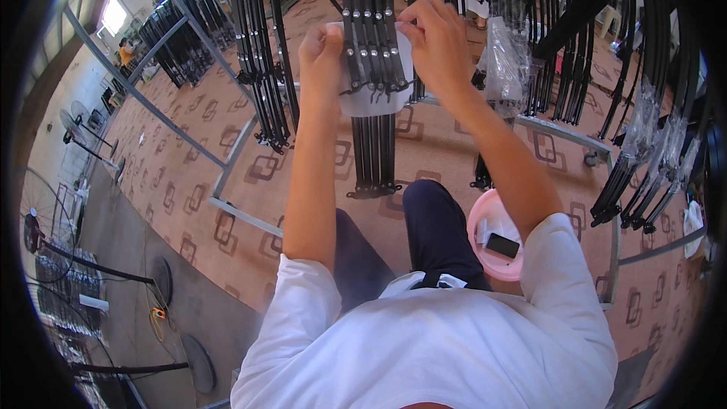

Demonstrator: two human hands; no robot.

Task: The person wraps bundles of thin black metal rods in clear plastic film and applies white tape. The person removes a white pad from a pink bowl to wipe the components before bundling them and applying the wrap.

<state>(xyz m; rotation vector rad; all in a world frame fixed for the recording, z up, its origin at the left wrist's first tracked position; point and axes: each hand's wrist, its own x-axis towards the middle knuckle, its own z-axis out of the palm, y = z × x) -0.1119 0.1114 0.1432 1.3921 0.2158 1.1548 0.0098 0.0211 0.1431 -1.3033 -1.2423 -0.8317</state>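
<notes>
A bundle of black metal bars (pixel 367 34) with rows of shiny round rivets hangs upright in front of me. A whitish, translucent sheet (pixel 373 104) passes behind the bars and shows on both sides and below the rivets. My left hand (pixel 321 60) is closed on the sheet's left edge, thumb up beside the bars. My right hand (pixel 441 49) is closed in a pinch at the sheet's upper right corner, close to the bars. Lower ends of the bars (pixel 373 155) hang beneath the sheet, above the floor.
More black bars (pixel 257 53) hang at left, and plastic-wrapped bundles (pixel 506 60) at right. A grey metal frame (pixel 246 218) runs around me. Beside my right knee stands a pink basin (pixel 475 220) holding a phone (pixel 501 245). Pedestal fans (pixel 98 257) and cables lie to the left.
</notes>
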